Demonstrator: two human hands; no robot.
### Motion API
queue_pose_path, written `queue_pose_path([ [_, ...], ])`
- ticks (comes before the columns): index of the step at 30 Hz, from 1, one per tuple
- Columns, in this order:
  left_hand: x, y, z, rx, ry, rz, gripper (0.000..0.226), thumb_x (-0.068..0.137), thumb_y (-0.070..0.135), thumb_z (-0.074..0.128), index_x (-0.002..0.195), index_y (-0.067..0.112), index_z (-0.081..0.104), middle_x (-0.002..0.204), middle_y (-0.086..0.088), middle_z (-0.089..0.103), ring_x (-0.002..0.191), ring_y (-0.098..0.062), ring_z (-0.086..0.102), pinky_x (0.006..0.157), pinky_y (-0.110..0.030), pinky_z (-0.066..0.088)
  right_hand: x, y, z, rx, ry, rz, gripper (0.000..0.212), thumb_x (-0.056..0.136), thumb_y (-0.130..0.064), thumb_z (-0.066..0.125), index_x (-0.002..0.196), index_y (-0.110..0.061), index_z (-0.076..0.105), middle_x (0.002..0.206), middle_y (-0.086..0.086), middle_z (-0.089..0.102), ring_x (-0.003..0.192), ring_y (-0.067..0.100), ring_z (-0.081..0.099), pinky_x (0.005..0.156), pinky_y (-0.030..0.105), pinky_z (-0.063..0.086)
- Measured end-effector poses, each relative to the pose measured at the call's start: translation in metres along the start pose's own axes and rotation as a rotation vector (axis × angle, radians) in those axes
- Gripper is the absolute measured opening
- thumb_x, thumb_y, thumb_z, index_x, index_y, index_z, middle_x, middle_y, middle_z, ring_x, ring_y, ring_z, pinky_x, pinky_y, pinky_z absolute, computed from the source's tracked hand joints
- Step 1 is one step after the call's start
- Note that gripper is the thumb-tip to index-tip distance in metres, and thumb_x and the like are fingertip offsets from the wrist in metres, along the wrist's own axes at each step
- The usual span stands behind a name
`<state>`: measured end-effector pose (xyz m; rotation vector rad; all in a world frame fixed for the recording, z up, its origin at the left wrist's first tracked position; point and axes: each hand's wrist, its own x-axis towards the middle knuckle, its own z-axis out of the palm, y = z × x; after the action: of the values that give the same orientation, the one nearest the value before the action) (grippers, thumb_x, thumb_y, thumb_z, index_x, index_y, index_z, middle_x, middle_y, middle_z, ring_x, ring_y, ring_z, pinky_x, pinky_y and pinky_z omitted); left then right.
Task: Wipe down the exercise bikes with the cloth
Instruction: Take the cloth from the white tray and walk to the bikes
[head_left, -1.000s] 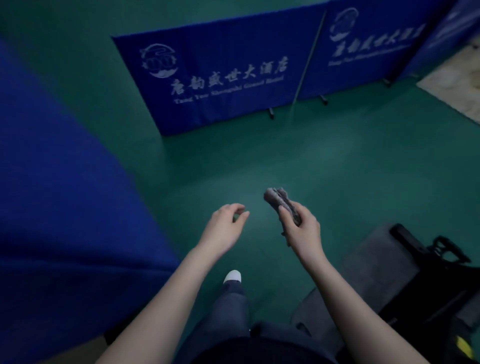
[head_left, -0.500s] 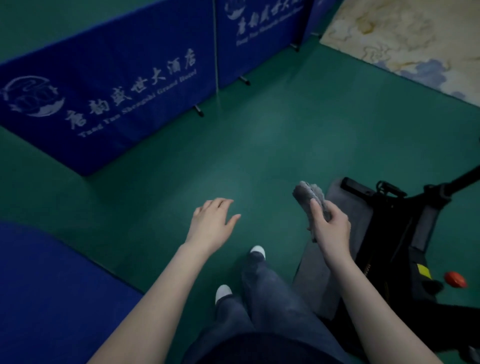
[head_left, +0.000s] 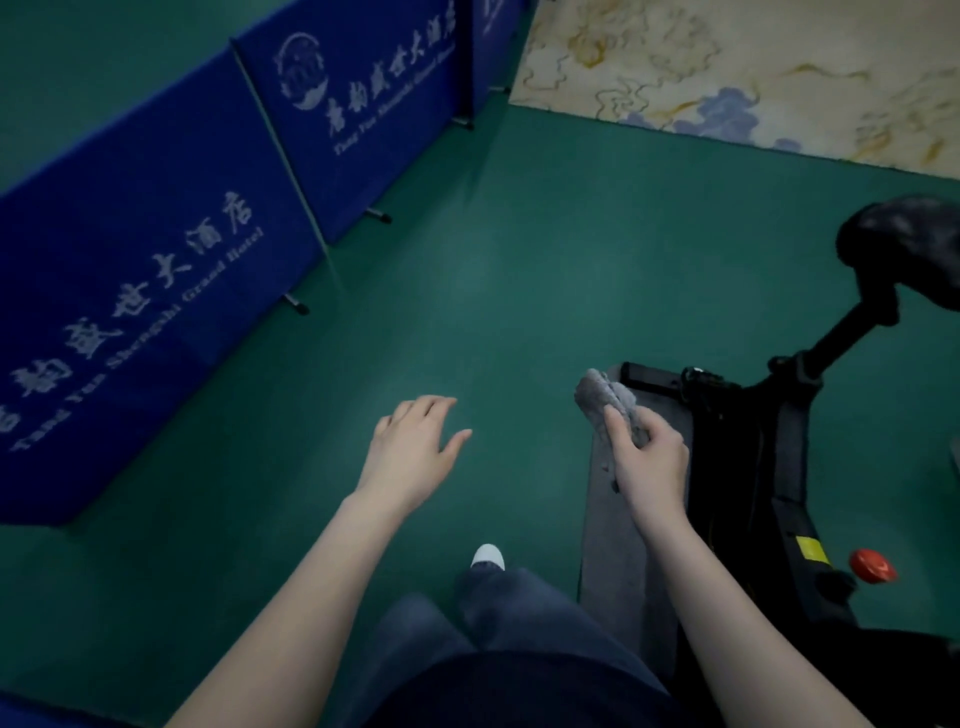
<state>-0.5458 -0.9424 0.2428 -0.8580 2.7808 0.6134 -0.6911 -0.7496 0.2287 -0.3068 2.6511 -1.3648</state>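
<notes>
Closest to the camera are the person's dark blue trousers (head_left: 498, 629), with one white shoe tip (head_left: 488, 555) poking out on the green floor (head_left: 519, 291). The left hand (head_left: 413, 452) is held out flat over the floor with its fingers straight and loose, and it holds nothing. The right hand (head_left: 649, 462) has its fingers and thumb curled round a bunched grey cloth (head_left: 605, 397), which sticks up above the fingers. Under that hand lies a grey mat (head_left: 613, 571), and on the mat stands a black exercise bike (head_left: 769, 447), just to the right of the cloth. The bike has a yellow sticker (head_left: 811, 550) and a red knob (head_left: 874, 565) low down, and its dark seat (head_left: 904, 244) is up at the right. Further off on the left stand blue screens (head_left: 171, 249) with white writing. Far at the top right is a pale carpet (head_left: 753, 73) with blue and gold swirls.
</notes>
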Motion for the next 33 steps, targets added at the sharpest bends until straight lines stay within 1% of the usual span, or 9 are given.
queue_pose_path([
  [4,0.053,0.032,-0.008,0.018,-0.026,0.105,0.05,0.098,0.044,0.04,0.142,0.021,0.037,0.146,0.006,0.041,0.135,-0.016,0.032,0.108,-0.035,0.025,0.034,0.003,-0.016,-0.004,0.098,0.043,0.045,0.09,-0.021,0.063,0.055,-0.013,0.036,0.056,-0.001,0.037,0.055,0.015,0.035,0.056,0.033,0.027],
  [8,0.1,0.06,-0.014,0.052,-0.045,0.225,0.05,0.098,0.045,0.041,0.142,0.021,0.037,0.145,0.007,0.041,0.135,-0.016,0.032,0.109,-0.034,0.026,0.052,0.018,-0.028,0.044,0.188,0.163,0.044,0.09,-0.026,0.061,0.061,-0.001,0.041,0.06,0.006,0.042,0.057,0.02,0.04,0.058,0.035,0.036],
  [10,0.123,0.076,-0.016,0.065,-0.056,0.292,0.05,0.098,0.044,0.042,0.142,0.021,0.038,0.145,0.006,0.042,0.135,-0.016,0.033,0.108,-0.034,0.026,0.059,0.024,-0.034,0.064,0.237,0.216,0.042,0.091,-0.029,0.06,0.064,0.0,0.045,0.061,0.008,0.046,0.058,0.022,0.042,0.059,0.036,0.038],
  [14,0.17,0.109,-0.019,0.082,-0.098,0.447,0.05,0.098,0.044,0.042,0.142,0.021,0.037,0.145,0.007,0.041,0.134,-0.016,0.034,0.106,-0.033,0.026,0.076,0.028,-0.042,0.097,0.338,0.341,0.037,0.091,-0.034,0.06,0.075,-0.001,0.06,0.074,0.014,0.061,0.069,0.032,0.059,0.063,0.044,0.055],
  [18,0.224,0.14,-0.024,0.105,-0.14,0.623,0.051,0.097,0.044,0.043,0.142,0.021,0.038,0.144,0.006,0.042,0.133,-0.017,0.035,0.106,-0.034,0.028,0.098,0.021,-0.045,0.091,0.481,0.419,0.04,0.093,-0.034,0.058,0.071,-0.001,0.056,0.071,0.016,0.059,0.068,0.035,0.058,0.058,0.038,0.048],
  [21,0.267,0.159,-0.033,0.125,-0.186,0.757,0.052,0.097,0.044,0.043,0.142,0.02,0.037,0.146,0.005,0.042,0.135,-0.016,0.034,0.107,-0.034,0.028,0.117,0.008,-0.042,0.091,0.6,0.502,0.042,0.093,-0.033,0.058,0.064,-0.004,0.047,0.062,0.008,0.048,0.059,0.03,0.05,0.054,0.035,0.044],
  [23,0.294,0.17,-0.039,0.124,-0.205,0.821,0.052,0.097,0.044,0.044,0.142,0.02,0.038,0.146,0.005,0.042,0.135,-0.016,0.035,0.108,-0.033,0.028,0.126,0.001,-0.039,0.094,0.657,0.553,0.041,0.093,-0.034,0.058,0.063,-0.008,0.049,0.062,0.005,0.049,0.06,0.029,0.054,0.057,0.042,0.051],
  [25,0.318,0.181,-0.044,0.139,-0.221,0.882,0.052,0.096,0.044,0.044,0.142,0.02,0.039,0.146,0.004,0.042,0.135,-0.016,0.035,0.109,-0.033,0.028,0.133,-0.002,-0.038,0.079,0.719,0.595,0.039,0.092,-0.039,0.058,0.069,-0.007,0.055,0.069,0.01,0.056,0.066,0.032,0.059,0.061,0.049,0.055],
  [33,0.356,0.231,-0.04,0.215,-0.273,1.124,0.051,0.096,0.047,0.042,0.139,0.02,0.043,0.14,0.003,0.048,0.132,-0.018,0.039,0.105,-0.035,0.03,0.138,-0.008,-0.045,0.086,0.946,0.686,0.063,0.08,-0.061,0.048,0.081,0.002,0.055,0.076,0.021,0.058,0.068,0.041,0.058,0.062,0.054,0.053],
])
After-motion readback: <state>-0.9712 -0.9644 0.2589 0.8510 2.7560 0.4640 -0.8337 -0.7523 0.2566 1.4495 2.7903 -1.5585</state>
